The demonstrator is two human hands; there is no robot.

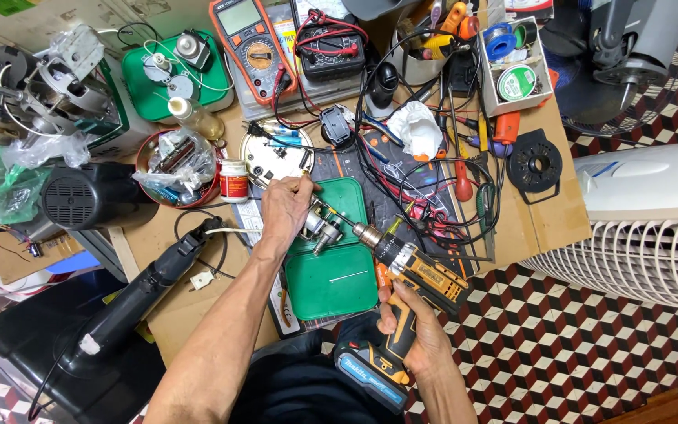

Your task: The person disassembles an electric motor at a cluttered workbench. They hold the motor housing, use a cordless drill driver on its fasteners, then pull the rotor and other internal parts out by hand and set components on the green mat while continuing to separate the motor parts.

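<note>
My left hand (286, 206) presses down on a small metal motor part (319, 227) that lies on a green plastic lid (339, 279) near the table's front edge. My right hand (413, 334) grips the handle of an orange and black cordless drill (410, 271) with a blue battery pack at its base. The drill's chuck and bit point up and left, and the bit's tip meets the motor part just right of my left hand's fingers.
An orange multimeter (249, 43) and tangled leads lie at the back. A red bowl of bagged parts (176, 166), a small white jar (234, 179), a black heat gun (147, 286) and a white tower fan (653, 228) surround the work spot.
</note>
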